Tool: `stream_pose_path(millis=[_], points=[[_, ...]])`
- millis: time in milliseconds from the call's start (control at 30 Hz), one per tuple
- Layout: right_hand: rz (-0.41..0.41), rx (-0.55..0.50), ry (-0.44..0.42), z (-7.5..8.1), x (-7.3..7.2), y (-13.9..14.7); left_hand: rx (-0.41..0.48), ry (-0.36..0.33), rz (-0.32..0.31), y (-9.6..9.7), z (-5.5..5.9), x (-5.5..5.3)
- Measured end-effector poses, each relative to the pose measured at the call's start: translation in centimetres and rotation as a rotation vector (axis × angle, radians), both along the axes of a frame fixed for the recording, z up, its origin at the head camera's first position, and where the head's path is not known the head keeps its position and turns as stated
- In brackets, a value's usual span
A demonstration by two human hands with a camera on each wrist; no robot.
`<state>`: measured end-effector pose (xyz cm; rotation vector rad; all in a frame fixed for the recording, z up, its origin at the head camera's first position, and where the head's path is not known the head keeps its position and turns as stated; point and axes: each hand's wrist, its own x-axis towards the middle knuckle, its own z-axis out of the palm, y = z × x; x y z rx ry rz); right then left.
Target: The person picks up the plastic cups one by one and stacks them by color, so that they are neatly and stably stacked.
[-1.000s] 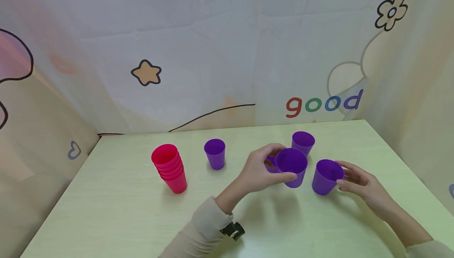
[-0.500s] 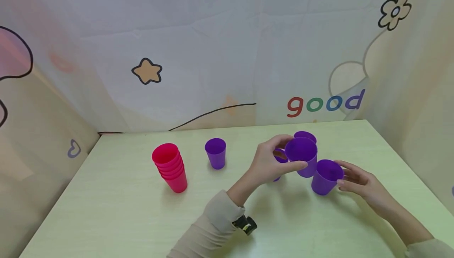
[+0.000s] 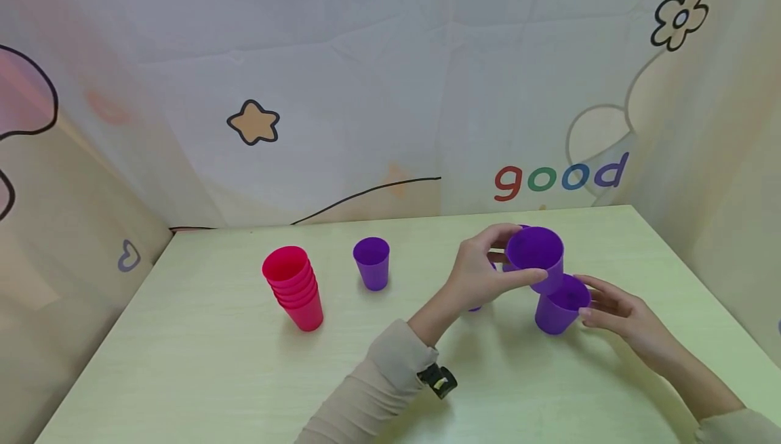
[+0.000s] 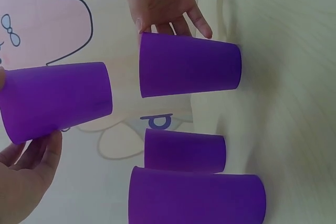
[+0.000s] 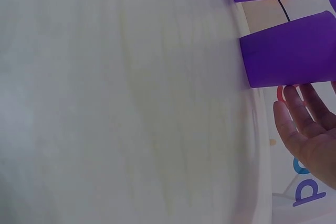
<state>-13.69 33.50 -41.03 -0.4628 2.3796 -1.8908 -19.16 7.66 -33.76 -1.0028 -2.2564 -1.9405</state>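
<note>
The left hand (image 3: 485, 271) is grasping a purple cup (image 3: 537, 254), closing its gap to the lower cup (image 3: 553, 317), which fingertips of the right hand (image 3: 624, 322) are touching, perhaps clasping; I cannot tell.

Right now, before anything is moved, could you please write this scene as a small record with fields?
left hand: grips lifted purple cup
right hand: touches side of standing purple cup
gap: lifted purple cup is above standing purple cup, not touching it
partly hidden in head view: far purple cup, near purple cup
alone: purple cup between left hand and red stack
red stack: nested cups
surface: pale table
backdrop: printed curtain with "good"
</note>
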Motion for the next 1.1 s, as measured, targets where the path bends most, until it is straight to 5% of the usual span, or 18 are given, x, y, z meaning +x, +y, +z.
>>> stream_pose_path(millis=[567,1100], points=[[0.027,-0.098,0.049,0.0,-0.1,-0.2,-0.022,-0.051,-0.003,1.9,-0.9,0.0],[-0.034,-0.024,0.043,-0.2,0.0,-0.2,-0.091,-0.063,0.018,3.4,-2.2,-0.2]])
